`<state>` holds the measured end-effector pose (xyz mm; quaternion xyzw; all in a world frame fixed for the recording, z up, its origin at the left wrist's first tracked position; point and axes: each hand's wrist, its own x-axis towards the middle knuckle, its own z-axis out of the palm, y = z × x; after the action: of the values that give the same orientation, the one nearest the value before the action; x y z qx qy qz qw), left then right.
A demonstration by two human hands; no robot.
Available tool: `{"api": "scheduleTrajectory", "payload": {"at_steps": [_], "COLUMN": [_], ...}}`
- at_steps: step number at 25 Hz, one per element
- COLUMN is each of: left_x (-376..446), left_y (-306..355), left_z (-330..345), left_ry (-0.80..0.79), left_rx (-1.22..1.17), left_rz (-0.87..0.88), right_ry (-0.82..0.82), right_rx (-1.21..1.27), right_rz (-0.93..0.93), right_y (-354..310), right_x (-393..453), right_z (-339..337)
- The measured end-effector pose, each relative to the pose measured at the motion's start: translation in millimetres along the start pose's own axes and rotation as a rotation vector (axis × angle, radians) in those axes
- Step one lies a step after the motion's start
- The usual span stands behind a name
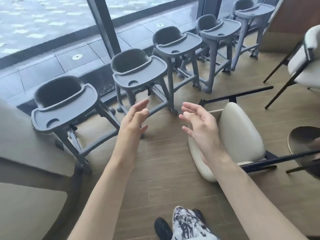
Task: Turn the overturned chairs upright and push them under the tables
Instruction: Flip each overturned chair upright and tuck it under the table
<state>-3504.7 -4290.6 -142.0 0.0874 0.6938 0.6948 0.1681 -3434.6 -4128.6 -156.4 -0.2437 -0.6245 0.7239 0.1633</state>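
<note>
Head view: both hands' fingers (142,104) released, overturned chair (239,135) just right.

Overturned chair (240,135): cream upholstery on seat and back, dark navy-black metal legs. Upright chair (304,64) at right: off-white upholstery with a darker band on the backrest, black legs. High chairs (138,71), five in a row: uniform slate grey on seats, trays and frames. Floor (169,161): brown wood-grain plank pattern indoors; grey square tiles beyond the glass. Window frame (103,25): dark grey. Round base (304,141) at right: dark with a gold rim. Trouser leg (188,226): white with black marbled print. Shoe (162,227): black.
</note>
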Motion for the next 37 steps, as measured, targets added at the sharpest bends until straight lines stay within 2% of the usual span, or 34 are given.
{"api": "scheduleTrajectory", "payload": {"at_steps": [8,18,27,37], "left_x": [76,230,324,400], "left_y": [6,47,59,78], "left_z": [-10,23,36,59], "left_ry": [-0.154,-0.406,-0.494,-0.719], "left_rx": [0.049,0.167,0.15,0.155], "left_rz": [-0.009,0.013,0.027,0.075], "right_ry": [0.143,0.371,0.428,0.58], "right_rx": [0.05,0.133,0.143,0.125], "right_rz": [0.008,-0.027,0.0,-0.038], "right_y": [0,-21,-50,-76], "right_x": [51,175,253,299], "right_z": [25,36,52,76]}}
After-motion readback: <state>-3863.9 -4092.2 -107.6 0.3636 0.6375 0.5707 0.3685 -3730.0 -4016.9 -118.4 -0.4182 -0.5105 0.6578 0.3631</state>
